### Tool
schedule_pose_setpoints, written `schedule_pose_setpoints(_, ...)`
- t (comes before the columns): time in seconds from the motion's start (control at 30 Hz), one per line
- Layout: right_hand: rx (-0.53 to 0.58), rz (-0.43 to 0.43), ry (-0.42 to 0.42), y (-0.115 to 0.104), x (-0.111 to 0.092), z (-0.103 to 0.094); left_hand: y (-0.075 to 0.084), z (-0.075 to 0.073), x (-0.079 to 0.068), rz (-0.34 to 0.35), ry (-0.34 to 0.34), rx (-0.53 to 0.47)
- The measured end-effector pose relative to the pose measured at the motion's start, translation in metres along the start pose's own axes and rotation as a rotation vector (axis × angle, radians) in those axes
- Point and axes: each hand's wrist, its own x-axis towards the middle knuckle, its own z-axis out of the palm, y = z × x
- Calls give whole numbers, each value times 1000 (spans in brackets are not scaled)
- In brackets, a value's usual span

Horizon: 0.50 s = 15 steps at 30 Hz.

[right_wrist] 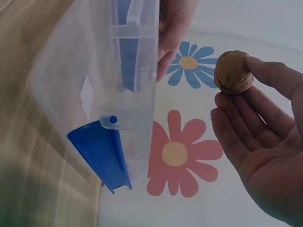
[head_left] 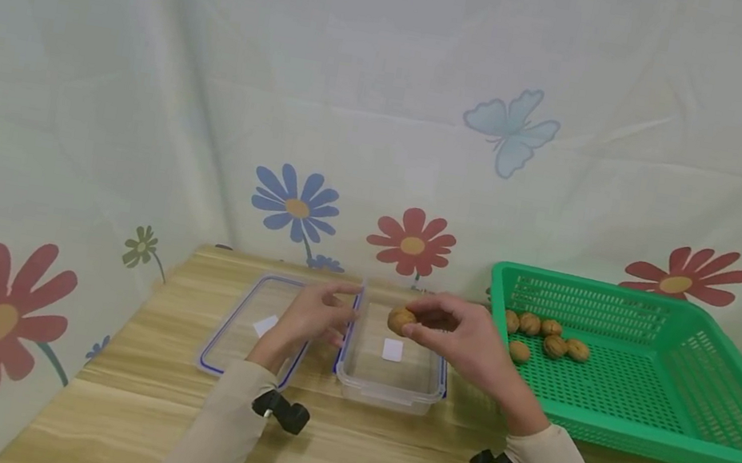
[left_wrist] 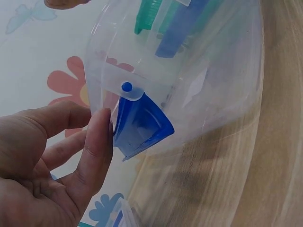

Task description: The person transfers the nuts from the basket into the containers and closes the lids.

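Observation:
Between the thumb and fingertips of my right hand [head_left: 470, 340] is a walnut [head_left: 401, 320], raised above the clear plastic container [head_left: 389, 391]. The right wrist view shows the walnut [right_wrist: 233, 72] higher than the container's rim. My left hand [head_left: 310, 315] is at the container's left side, its thumb and index finger loosely bent with the tips right at the rim. A blue side latch [left_wrist: 144, 125] hangs down beside the left thumb. Inside the container lies a small white slip [head_left: 392, 350].
To the right stands a green plastic basket [head_left: 602, 430] with several walnuts [head_left: 555, 346] at its left end. A clear lid [head_left: 240, 324] with a blue seal lies on the wooden table [head_left: 118, 402], left of the container. A flowered curtain [head_left: 398, 106] hangs behind.

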Motion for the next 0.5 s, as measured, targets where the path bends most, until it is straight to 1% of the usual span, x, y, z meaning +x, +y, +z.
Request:
schedule_pose_setpoints(0.27, 11, 5, -43, 0, 0, 10, 1, 1, 0, -9, -4, 6)
schedule_pose_setpoints(0.5, -20, 18, -73, 4, 1, 19, 1, 1, -1, -13, 2, 7)
